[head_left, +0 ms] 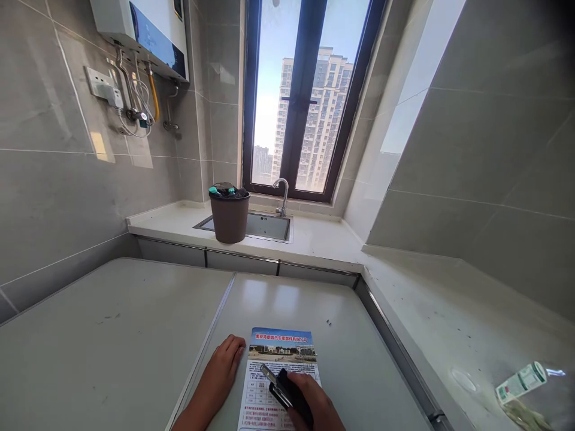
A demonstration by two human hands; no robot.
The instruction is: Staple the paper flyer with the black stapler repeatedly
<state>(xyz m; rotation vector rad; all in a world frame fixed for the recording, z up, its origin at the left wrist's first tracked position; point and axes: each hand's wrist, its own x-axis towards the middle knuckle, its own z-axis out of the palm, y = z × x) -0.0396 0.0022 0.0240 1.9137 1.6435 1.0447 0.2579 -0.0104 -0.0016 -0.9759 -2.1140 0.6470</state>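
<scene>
A printed flyer [281, 350] with a blue top, red lettering and a photo of buildings lies on the white tabletop. My right hand [312, 398] grips a black and silver stapler [287, 389] over the flyer's lower half. The stapler's silver arm points up and left, apart from the black body. My left hand [227, 359] rests on the tabletop along the flyer's left edge, fingers loosely bent and holding nothing that I can see. Small bits of metal [329, 322], perhaps staples, lie right of the flyer's top.
Ahead is a counter [314, 236] with a sink [269, 226], a faucet [282, 194] and a brown bucket [229, 218] holding dark plastic. A white and green tube [521, 383] lies on the right counter. A water heater [144, 36] hangs at upper left. A seam [211, 335] divides the tabletop.
</scene>
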